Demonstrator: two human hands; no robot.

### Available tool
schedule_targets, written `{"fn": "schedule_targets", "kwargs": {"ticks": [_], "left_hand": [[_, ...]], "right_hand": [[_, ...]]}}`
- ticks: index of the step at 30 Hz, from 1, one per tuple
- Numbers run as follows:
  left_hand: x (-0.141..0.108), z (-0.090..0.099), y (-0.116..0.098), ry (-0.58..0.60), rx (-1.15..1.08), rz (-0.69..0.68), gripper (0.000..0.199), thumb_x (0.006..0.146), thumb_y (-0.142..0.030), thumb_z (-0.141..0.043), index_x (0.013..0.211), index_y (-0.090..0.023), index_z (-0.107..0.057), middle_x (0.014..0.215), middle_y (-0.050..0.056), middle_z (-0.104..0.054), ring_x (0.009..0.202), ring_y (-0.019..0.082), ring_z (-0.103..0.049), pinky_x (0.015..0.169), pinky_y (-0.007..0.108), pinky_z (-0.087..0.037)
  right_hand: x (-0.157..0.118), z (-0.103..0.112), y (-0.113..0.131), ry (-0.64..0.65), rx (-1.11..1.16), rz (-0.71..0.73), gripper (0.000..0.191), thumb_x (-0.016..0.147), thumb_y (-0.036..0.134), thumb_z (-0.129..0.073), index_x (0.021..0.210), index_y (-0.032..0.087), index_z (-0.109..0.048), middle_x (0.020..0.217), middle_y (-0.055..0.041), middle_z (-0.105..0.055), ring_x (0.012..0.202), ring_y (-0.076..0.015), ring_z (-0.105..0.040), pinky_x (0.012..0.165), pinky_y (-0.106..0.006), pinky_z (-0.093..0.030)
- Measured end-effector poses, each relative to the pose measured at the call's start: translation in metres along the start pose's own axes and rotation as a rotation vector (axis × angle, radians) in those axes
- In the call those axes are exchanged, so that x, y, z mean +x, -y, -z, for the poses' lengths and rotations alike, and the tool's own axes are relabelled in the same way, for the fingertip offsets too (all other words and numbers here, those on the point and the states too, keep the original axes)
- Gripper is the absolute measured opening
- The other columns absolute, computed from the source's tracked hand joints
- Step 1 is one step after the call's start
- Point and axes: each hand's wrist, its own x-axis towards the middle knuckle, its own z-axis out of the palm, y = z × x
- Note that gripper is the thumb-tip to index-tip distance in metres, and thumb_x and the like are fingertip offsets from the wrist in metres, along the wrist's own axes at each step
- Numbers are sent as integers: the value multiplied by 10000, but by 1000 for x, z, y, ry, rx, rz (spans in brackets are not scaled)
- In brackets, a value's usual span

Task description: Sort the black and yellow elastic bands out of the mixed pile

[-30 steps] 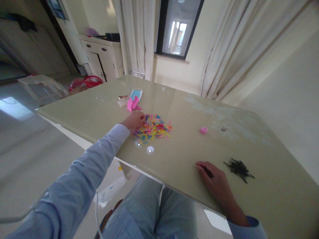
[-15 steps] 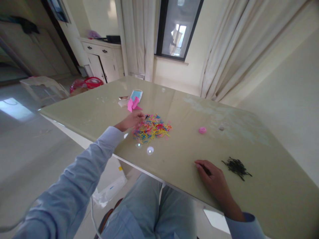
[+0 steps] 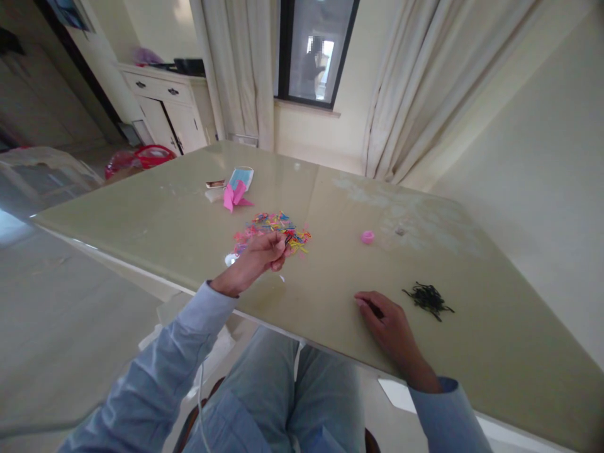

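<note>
My left hand is closed, its thumb and fingertips pinching a small black rubber band. It is above the near side of a loose pile of small multicoloured rubber bands and hides part of it. My right hand rests on the table with its fingers curled in and the thumb against the index finger. Whatever it may hold is hidden. Just right of that hand lies a heap of black bands. Beyond it a small pink ring-shaped thing sits on the table.
On the far left of the table are a blue face mask, a folded pink piece and a small flat packet. A small clear object lies right of the pink ring. The table's front edge runs above my lap.
My left hand has come from the pile's far left side toward me and right, with a black rubber band showing in its fingertips. My right hand stays resting on the table. The view has shifted.
</note>
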Motion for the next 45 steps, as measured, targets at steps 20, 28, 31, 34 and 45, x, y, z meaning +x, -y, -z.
{"fn": "schedule_targets", "kwargs": {"ticks": [20,28,31,34,45], "left_hand": [[38,-151,28,452,-153,193,363,820,-482,-676,818,-172,-487,766,1,-563,547,79,-446,548,239,-333],[59,-192,34,429,-44,221,277,804,-371,-652,784,-186,-448,714,-23,-539,503,57,-418,475,192,-279],[73,-206,41,441,136,145,175,817,-260,-583,752,-188,-438,691,-32,-525,499,54,-412,485,189,-308],[89,-217,51,508,338,72,106,807,-168,-507,730,-188,-438,695,-34,-513,523,64,-432,515,202,-356],[127,-242,76,610,744,-83,87,744,-117,-448,710,-194,-471,698,-15,-526,623,129,-481,621,277,-410]], "right_hand": [[-2,-6,1,31,-11,-24,144,872,148,-549,855,175,-689,809,-36,-707,700,-146,-597,669,-242,-407],[1,-7,5,133,-209,-72,155,898,217,-565,856,148,-698,816,-83,-721,712,-185,-610,619,-273,-331],[1,-6,9,124,-199,-60,185,914,231,-556,846,149,-707,803,-80,-725,704,-177,-611,612,-272,-322],[1,-6,9,112,-184,-64,192,918,232,-552,857,155,-718,798,-73,-732,712,-172,-619,618,-267,-331],[0,-6,10,155,-226,-27,183,897,195,-527,940,132,-694,923,-105,-739,805,-200,-660,683,-284,-403]]}}
